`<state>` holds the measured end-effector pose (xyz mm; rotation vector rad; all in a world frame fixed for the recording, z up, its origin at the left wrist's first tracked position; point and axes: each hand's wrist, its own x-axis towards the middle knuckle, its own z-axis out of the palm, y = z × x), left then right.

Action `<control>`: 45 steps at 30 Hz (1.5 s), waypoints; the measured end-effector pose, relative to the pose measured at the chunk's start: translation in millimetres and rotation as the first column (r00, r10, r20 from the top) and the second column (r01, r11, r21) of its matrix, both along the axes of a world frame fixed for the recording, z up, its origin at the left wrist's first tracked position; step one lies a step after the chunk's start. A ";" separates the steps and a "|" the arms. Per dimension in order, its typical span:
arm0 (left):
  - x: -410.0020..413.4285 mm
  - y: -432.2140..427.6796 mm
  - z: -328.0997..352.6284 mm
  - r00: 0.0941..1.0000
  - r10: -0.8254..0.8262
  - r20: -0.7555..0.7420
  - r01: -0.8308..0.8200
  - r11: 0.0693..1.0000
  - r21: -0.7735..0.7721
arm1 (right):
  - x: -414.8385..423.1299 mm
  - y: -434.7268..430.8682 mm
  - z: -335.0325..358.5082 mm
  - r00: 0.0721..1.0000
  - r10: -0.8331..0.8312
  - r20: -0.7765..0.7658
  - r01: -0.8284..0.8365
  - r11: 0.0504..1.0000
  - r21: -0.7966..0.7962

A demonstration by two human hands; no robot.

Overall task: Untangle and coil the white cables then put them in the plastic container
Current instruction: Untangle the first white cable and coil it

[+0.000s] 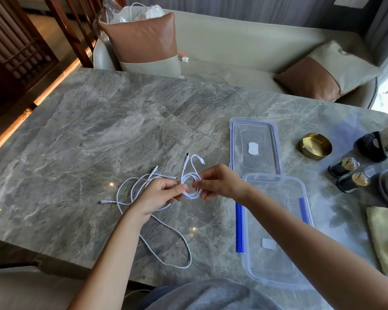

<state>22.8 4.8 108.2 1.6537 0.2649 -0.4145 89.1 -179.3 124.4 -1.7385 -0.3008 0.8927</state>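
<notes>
A small coil of white cable (190, 184) hangs between my two hands above the grey marble table (81, 135). My left hand (158, 195) pinches its left side and my right hand (217, 182) pinches its right side. Both plug ends of the coil stick up behind it. More white cable (166, 240) lies loose and tangled on the table under and left of my left hand, with a long loop trailing toward the near edge. The clear plastic container (276, 231) with blue clips stands open just right of my right forearm.
The container's clear lid (254, 146) lies flat behind it. At the right are a brass ashtray (315, 145), two small dark jars (351, 174), a dark object and a yellow cloth (384, 238). A sofa with cushions stands behind the table.
</notes>
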 end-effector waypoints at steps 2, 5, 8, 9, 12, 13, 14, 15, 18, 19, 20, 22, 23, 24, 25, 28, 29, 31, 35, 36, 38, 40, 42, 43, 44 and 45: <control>0.2 1.9 0.5 1.000 -0.009 -0.004 0.009 1.000 0.013 | 0.6 -0.8 0.7 1.000 0.016 -0.006 -0.016 1.000 0.009; -0.2 7.7 5.8 0.993 -0.117 -0.015 0.118 0.993 0.012 | 1.9 -4.0 2.3 0.999 0.034 -0.040 -0.032 0.999 0.037; 2.4 18.1 10.7 0.990 -0.139 -0.010 0.139 0.990 0.009 | 4.3 -7.7 4.6 0.993 0.092 -0.076 -0.088 0.995 0.054; 4.7 19.1 11.4 0.995 -0.086 0.040 0.084 0.995 0.053 | 4.9 -9.0 5.6 0.989 0.123 -0.086 -0.118 0.991 0.062; 13.9 11.9 11.8 0.934 -0.072 0.350 -0.068 0.926 0.371 | 5.5 -10.5 9.1 0.967 0.237 -0.096 -0.229 0.969 0.092; 16.7 8.0 11.2 0.892 -0.141 0.430 -0.086 0.880 0.467 | 5.5 -10.2 9.7 0.959 0.268 -0.092 -0.261 0.961 0.087; 19.4 5.9 9.9 0.855 -0.205 0.476 -0.104 0.832 0.545 | 5.4 -9.7 9.9 0.953 0.290 -0.085 -0.284 0.956 0.075; 21.6 5.7 8.5 0.830 -0.250 0.499 -0.121 0.792 0.598 | 5.9 -9.6 9.7 0.952 0.297 -0.076 -0.293 0.954 0.063; 24.1 12.4 2.6 0.820 -0.293 0.492 -0.129 0.743 0.657 | 9.5 -12.9 7.2 0.965 0.260 -0.023 -0.260 0.966 0.013; 22.8 14.5 0.9 0.844 -0.272 0.463 -0.110 0.757 0.644 | 11.3 -14.9 6.2 0.971 0.237 0.003 -0.237 0.971 -0.013; 20.9 16.0 -0.9 0.878 -0.236 0.417 -0.081 0.786 0.614 | 13.3 -17.1 5.0 0.976 0.215 0.034 -0.213 0.976 -0.042; 16.0 15.8 -4.2 0.941 -0.160 0.297 -0.022 0.850 0.527 | 16.9 -20.4 1.9 0.976 0.185 0.113 -0.173 0.979 -0.103; 13.5 14.4 -5.2 0.963 -0.132 0.235 0.005 0.880 0.476 | 18.0 -20.9 0.1 0.971 0.183 0.156 -0.163 0.978 -0.131; 11.0 13.1 -5.5 0.979 -0.109 0.171 0.031 0.914 0.404 | 18.3 -20.5 -2.1 0.963 0.185 0.195 -0.156 0.975 -0.155; 8.7 12.0 -5.5 0.990 -0.086 0.110 0.048 0.950 0.308 | 18.1 -19.3 -4.5 0.957 0.183 0.226 -0.146 0.974 -0.173; 1.2 8.5 -3.5 0.999 0.012 -0.048 -0.012 1.000 0.012 | 14.7 -13.5 -11.0 0.945 0.148 0.290 -0.097 0.979 -0.182; -1.2 6.2 -2.7 0.993 0.063 -0.096 -0.070 0.994 -0.080 | 13.5 -11.6 -12.8 0.942 0.131 0.310 -0.078 0.981 -0.178; -4.7 -0.2 -3.0 0.967 0.174 -0.185 -0.217 0.945 -0.245 | 11.2 -8.7 -16.2 0.937 0.085 0.339 -0.033 0.987 -0.158; -8.9 -11.8 -5.6 0.898 0.300 -0.322 -0.430 0.753 -0.498 | 6.6 -4.2 -20.2 0.936 -0.017 0.352 0.054 0.994 -0.096; -9.6 -13.9 -6.5 0.887 0.311 -0.341 -0.455 0.709 -0.538 | 6.0 -4.1 -20.7 0.935 -0.031 0.355 0.067 0.994 -0.090; -10.9 -17.3 -7.4 0.878 0.329 -0.348 -0.477 0.663 -0.576 | 5.0 -5.3 -21.0 0.942 -0.051 0.333 0.079 0.994 -0.073; -11.2 -20.2 -7.4 0.872 0.353 -0.339 -0.490 0.637 -0.596 | 3.8 -7.6 -20.4 0.962 -0.070 0.264 0.080 0.996 -0.029; -10.3 -22.2 -6.1 0.857 0.381 -0.348 -0.515 0.606 -0.606 | 1.8 -9.2 -18.9 0.983 -0.085 0.161 0.081 0.996 0.033; -9.4 -22.9 -5.8 0.846 0.397 -0.357 -0.533 0.595 -0.601 | 1.0 -9.9 -18.1 0.989 -0.091 0.118 0.084 0.995 0.058; -8.5 -23.3 -5.6 0.834 0.414 -0.364 -0.551 0.589 -0.591 | 0.2 -10.2 -17.3 0.992 -0.094 0.088 0.087 0.994 0.072; -7.6 -22.9 -5.4 0.822 0.431 -0.373 -0.569 0.581 -0.582 | -0.2 -10.4 -16.6 0.993 -0.093 0.068 0.088 0.993 0.079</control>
